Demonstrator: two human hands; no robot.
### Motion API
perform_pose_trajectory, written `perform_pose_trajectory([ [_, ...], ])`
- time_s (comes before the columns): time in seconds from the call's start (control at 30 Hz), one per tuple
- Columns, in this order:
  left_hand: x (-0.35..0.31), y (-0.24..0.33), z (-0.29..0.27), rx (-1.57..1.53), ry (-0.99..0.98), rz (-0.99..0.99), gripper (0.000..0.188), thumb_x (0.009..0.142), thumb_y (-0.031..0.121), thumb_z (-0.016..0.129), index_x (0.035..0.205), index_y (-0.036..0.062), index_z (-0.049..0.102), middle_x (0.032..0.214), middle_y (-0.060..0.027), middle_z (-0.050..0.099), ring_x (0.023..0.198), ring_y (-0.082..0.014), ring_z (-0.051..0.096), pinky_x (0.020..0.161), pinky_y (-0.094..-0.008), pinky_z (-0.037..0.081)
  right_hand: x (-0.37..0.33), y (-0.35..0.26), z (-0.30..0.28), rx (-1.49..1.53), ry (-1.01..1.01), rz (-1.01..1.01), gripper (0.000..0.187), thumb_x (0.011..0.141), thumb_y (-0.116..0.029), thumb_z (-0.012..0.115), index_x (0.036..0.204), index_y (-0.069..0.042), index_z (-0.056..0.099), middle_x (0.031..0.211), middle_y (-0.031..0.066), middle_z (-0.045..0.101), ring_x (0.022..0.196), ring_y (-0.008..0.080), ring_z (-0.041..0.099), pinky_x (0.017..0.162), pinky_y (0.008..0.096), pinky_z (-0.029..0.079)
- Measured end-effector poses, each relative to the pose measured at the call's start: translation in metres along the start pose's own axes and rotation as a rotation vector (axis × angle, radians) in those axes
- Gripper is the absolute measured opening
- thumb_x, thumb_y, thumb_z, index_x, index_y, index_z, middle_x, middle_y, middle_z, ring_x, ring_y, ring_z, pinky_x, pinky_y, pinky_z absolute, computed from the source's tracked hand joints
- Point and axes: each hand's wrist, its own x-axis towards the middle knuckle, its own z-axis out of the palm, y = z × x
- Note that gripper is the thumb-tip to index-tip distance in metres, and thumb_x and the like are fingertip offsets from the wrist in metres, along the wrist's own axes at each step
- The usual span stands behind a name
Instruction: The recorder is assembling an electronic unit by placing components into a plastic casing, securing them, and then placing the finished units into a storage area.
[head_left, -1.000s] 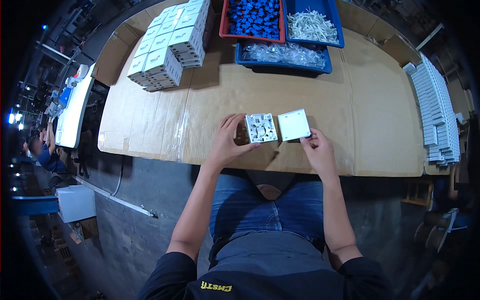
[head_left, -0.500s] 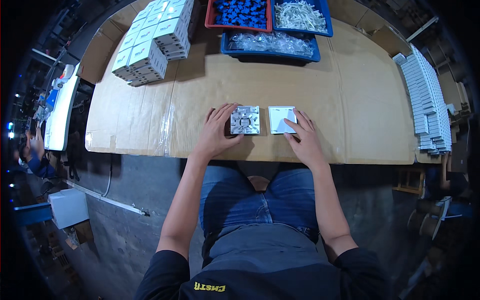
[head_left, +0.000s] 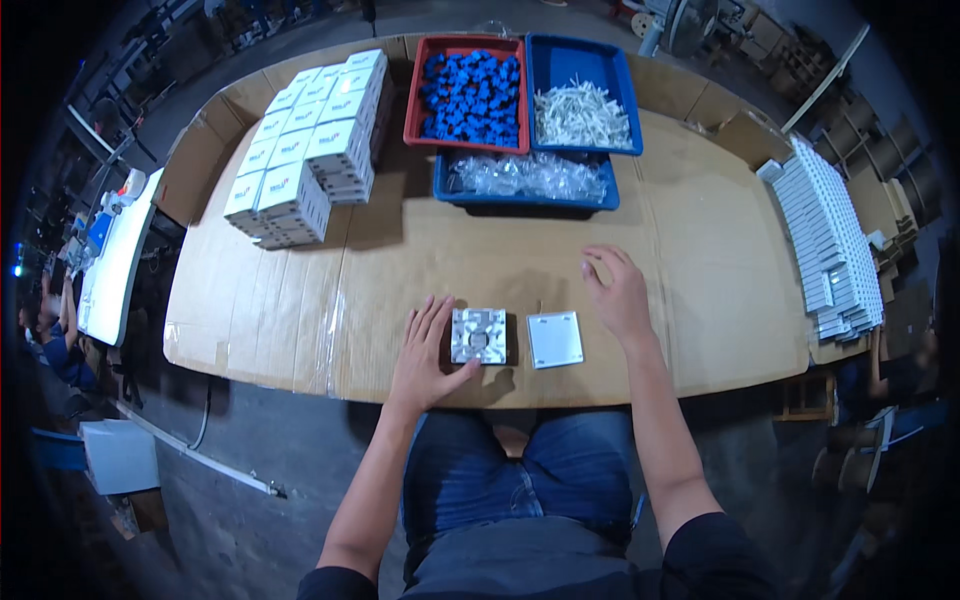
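Observation:
A shallow square white box [head_left: 478, 352] lies on the cardboard-covered table in front of me, with a pale moulded part set in its middle. My left hand [head_left: 420, 355] rests at the box's left side. Its fingers are spread along that edge and the thumb is at the near edge. Just right of the box a flat white square plate [head_left: 556, 342] lies on the cardboard, with small dark marks near its corners. Beyond the plate's right side, my right hand [head_left: 622, 292] is in the air with nothing in it. Its thumb and fingers are curved and apart.
Stacked white cartons [head_left: 290, 185] stand at the back left. A red tray [head_left: 411, 125] holds blue pieces; a blue tray [head_left: 575, 60] beside it holds whitish slender pieces. In front, another blue tray [head_left: 530, 200] holds clear plastic bags. White blocks [head_left: 830, 245] are stacked at the right edge.
My right hand has let go of the white plate and moved away from it, up and to the right. The left hand stays beside the box. The view has tilted upward, showing more of the trays.

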Motion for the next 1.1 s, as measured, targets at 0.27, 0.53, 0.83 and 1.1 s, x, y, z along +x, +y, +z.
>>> perform_pose_trajectory([
  [0.27, 0.005, 0.0, -0.002, -0.022, 0.057, -0.015, 0.083, 0.083, 0.041, 0.076, 0.153, 0.0069, 0.047, 0.153, -0.0152, 0.051, 0.152, -0.0381, 0.035, 0.127, -0.0544, 0.022, 0.153, 0.039, 0.052, -0.183, 0.004, 0.054, 0.021, 0.09, -0.027, 0.074, 0.098, -0.008, 0.073, 0.104, 0.0085, 0.072, 0.101, 0.0309, 0.069, 0.082, 0.0416, 0.055],
  [0.53, 0.006, -0.001, 0.0, -0.018, 0.053, -0.007, 0.075, 0.086, 0.041, 0.074, 0.148, 0.005, 0.052, 0.15, -0.0162, 0.055, 0.151, -0.0382, 0.037, 0.127, -0.0531, 0.023, 0.185, 0.058, 0.102, -0.553, -0.017, 0.038, 0.03, 0.086, -0.038, 0.076, 0.096, -0.01, 0.078, 0.101, 0.0115, 0.071, 0.111, 0.0316, 0.064, 0.096, 0.0567, 0.049],
  [0.83, 0.009, 0.001, -0.003, -0.072, 0.072, -0.005, 0.073, 0.084, 0.036, 0.076, 0.146, 0.0045, 0.054, 0.15, -0.0161, 0.055, 0.149, -0.0373, 0.04, 0.126, -0.0528, 0.025, 0.176, 0.062, 0.061, -0.419, 0.188, -0.085, 0.02, 0.093, -0.025, 0.069, 0.095, -0.008, 0.081, 0.097, 0.0073, 0.073, 0.095, 0.0248, 0.068, 0.085, 0.0457, 0.053],
  [1.1, -0.002, 0.0, 0.005, -0.108, 0.23, -0.023, 0.06, 0.088, 0.023, 0.076, 0.142, 0.0034, 0.058, 0.145, -0.0162, 0.057, 0.141, -0.0352, 0.048, 0.122, -0.0516, 0.031, 0.073, -0.029, -0.041, 0.99, -0.002, 0.315, 0.025, 0.106, -0.016, 0.061, 0.117, 0.002, 0.075, 0.093, 0.0056, 0.075, 0.074, 0.0078, 0.059, 0.065, 0.0243, 0.047],
])
